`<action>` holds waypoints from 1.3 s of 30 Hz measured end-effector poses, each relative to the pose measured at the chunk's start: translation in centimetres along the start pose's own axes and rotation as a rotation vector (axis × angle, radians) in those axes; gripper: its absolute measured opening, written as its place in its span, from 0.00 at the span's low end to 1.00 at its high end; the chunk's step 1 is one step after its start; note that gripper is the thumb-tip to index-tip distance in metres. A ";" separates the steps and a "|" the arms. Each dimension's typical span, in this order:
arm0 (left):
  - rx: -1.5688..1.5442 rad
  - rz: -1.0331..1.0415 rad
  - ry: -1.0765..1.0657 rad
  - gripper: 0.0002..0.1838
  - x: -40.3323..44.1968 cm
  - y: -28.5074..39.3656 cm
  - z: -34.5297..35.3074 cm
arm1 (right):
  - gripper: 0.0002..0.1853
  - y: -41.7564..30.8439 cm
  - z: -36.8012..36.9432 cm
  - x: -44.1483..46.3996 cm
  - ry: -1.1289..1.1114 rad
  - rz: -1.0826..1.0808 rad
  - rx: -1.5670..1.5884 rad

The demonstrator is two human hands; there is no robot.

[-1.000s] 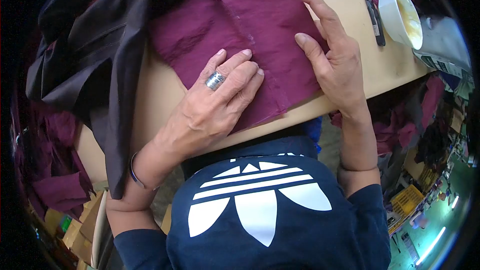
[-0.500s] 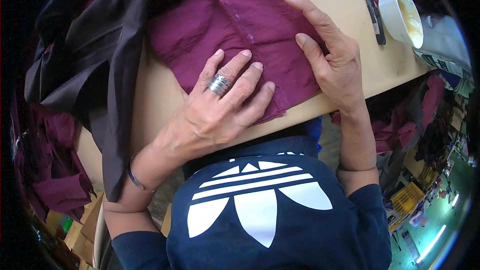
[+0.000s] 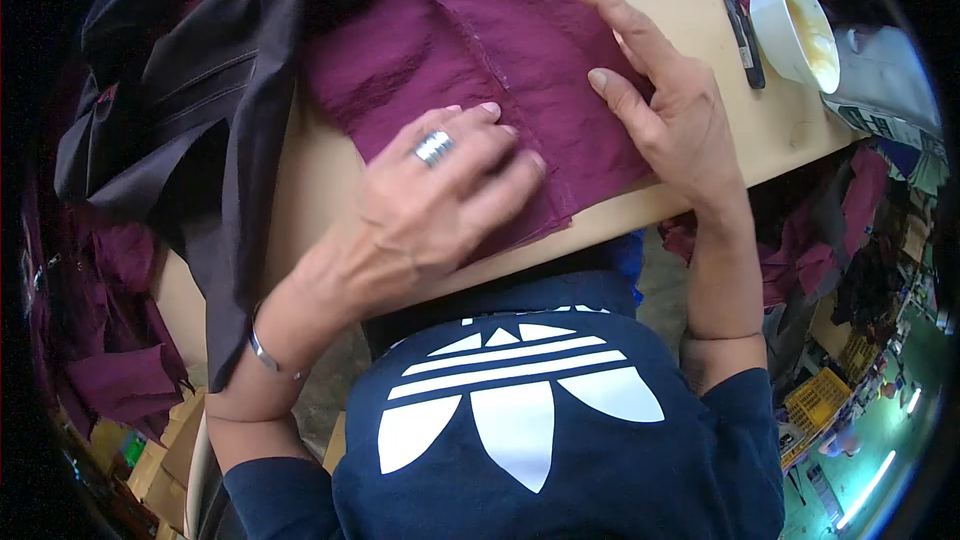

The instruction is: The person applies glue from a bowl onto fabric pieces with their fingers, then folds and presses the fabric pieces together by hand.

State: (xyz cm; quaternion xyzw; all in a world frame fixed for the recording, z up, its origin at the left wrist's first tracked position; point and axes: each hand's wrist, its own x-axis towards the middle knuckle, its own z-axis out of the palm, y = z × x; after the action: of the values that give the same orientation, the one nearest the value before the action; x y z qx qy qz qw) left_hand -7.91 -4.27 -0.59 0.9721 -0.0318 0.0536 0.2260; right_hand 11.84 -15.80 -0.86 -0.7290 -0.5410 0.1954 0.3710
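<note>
A maroon piece of fabric (image 3: 400, 80) with a lengthwise seam (image 3: 480, 50) lies over the table near its front edge. My left hand (image 3: 430, 190), wearing a wide silver ring, is on the fabric left of the seam's lower end. Its fingers are bent and a little blurred, the fingertips at the cloth; nothing shows in its grip. My right hand (image 3: 670, 100) is at the fabric's right side, thumb and index finger apart, holding nothing. Dark cloth (image 3: 230, 60) joined with maroon trim is heaped to the left and hangs down past the table edge.
On the pale table (image 3: 790, 135) at the right lie a black cutter-like tool (image 3: 743, 35) and a white cup (image 3: 785, 30) with yellowish residue. Maroon scraps (image 3: 790, 250) hang beyond the right edge, others (image 3: 125, 380) at lower left. A yellow crate (image 3: 815, 400) stands on the floor.
My left hand's fingers have curled from a flatter, spread pose, with the hand staying over the fabric. My right hand has shifted slightly, still apart at thumb and index finger.
</note>
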 end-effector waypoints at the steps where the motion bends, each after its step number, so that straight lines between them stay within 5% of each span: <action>1: 0.004 0.007 0.087 0.23 0.1 -0.8 0.2 | 0.28 -0.5 -0.5 0.4 -0.016 0.111 -0.019; 3: 0.073 -0.024 0.163 0.23 0.2 -1.2 0.9 | 0.33 -1.5 -0.7 1.2 -0.048 0.339 -0.056; 6: 0.092 -0.033 0.199 0.22 0.2 -1.4 1.1 | 0.31 -0.2 0.3 2.4 0.105 -0.110 -0.099; 9: 0.172 -0.009 0.206 0.21 0.3 -1.6 1.2 | 0.28 0.9 1.4 2.6 0.205 -0.226 -0.050; 20: 0.233 0.102 0.108 0.20 0.2 -1.5 0.5 | 0.26 0.8 1.3 2.4 0.194 -0.196 -0.023; 24: 0.266 0.000 0.297 0.18 0.7 -2.6 1.6 | 0.27 1.7 1.3 2.2 0.170 -0.237 0.036; 27: 0.267 -0.024 0.287 0.19 0.7 -2.1 1.5 | 0.35 -0.6 0.3 1.6 0.139 -0.228 -0.423; 31: 0.260 -0.032 0.275 0.19 0.7 -2.0 1.4 | 0.43 2.4 3.9 3.7 0.542 -0.620 -0.749; 34: 0.249 -0.032 0.264 0.20 0.7 -2.0 1.3 | 0.42 -0.5 2.0 0.7 0.048 -0.269 -0.562; 39: 0.267 -0.034 0.251 0.20 0.6 -2.0 1.3 | 0.46 -1.2 0.7 -2.5 -0.248 -0.151 -0.553</action>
State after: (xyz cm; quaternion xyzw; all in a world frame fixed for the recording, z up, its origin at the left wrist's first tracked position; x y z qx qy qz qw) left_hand -7.04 -3.05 -2.51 0.9796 0.0206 0.1743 0.0980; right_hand 9.77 -17.78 -0.67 -0.7306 -0.6675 0.1001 0.1030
